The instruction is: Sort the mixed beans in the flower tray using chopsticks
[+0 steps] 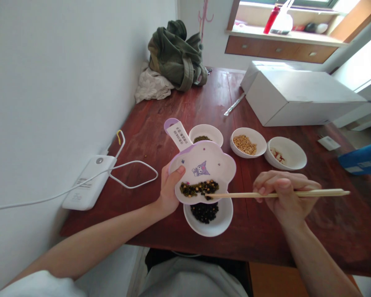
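My left hand (pixel 170 189) grips a white flower-shaped plate (pixel 212 163) with a purple rim and a small cartoon print. A mix of dark and yellow beans (pixel 199 189) lies on the plate. My right hand (pixel 284 192) holds wooden chopsticks (pixel 297 194), their tips reaching over that mix. Under the plate is a white bowl (pixel 207 228) of black beans. Three more white bowls stand close by: one of green beans (pixel 214 132), one of yellow soybeans (pixel 249 134), and one with red and white bits (pixel 292 154).
A white power bank (pixel 88 183) and its cable lie on the red wooden table (pixel 179 111), near the white wall. Farther back are a white box (pixel 299 99), a green bag (pixel 176 55) and a crumpled cloth (pixel 151 86). A blue object (pixel 363 157) sits at the right edge.
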Motion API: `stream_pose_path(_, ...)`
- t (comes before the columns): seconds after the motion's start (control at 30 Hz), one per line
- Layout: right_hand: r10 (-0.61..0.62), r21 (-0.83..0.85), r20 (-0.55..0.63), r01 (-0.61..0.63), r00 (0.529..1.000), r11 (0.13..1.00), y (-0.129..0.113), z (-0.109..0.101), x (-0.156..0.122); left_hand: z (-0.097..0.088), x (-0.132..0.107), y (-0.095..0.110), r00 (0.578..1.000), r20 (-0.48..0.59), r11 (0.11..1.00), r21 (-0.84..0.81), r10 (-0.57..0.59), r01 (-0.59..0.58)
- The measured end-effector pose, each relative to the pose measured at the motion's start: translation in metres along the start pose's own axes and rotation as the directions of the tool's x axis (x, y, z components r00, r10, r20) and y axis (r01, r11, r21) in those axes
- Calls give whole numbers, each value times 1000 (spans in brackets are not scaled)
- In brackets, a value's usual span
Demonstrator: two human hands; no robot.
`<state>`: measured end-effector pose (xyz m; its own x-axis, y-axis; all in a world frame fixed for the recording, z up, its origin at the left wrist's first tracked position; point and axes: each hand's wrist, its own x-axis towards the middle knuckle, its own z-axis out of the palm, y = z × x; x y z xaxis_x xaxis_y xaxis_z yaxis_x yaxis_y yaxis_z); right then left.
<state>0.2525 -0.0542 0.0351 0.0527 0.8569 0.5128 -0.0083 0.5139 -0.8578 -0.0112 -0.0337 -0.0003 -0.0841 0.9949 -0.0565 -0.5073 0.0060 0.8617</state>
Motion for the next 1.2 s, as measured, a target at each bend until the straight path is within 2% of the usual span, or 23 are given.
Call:
stream_pose_path(0.1,67,41,-11,-67,998,997,1,2,0,0,0,1,999,-8,999,0,-37,37)
stream_pose_path(0.3,134,98,-10,-132,991,986,5,4,-2,2,0,3,1000,8,1000,-9,-29,29)
stream_pose_path(0.6,98,106,-3,-97,995,990,1,3,2,5,1,5,999,-39,1000,-25,10,-11)
stream_pose_path(0.87,85,108,10,-86,996,990,1,1,2,6,2,7,1000,5,999,-45,18,-18)
stream_pose_path(1.07,80,182,-24,-74,997,980,0,6,4,10,2,10,1000,-12,998,-61,-25,24)
stream_pose_path(1.2,31,147,-88,-18,996,989,1,6,4,12,2,13,999,36,996,-84,-35,38)
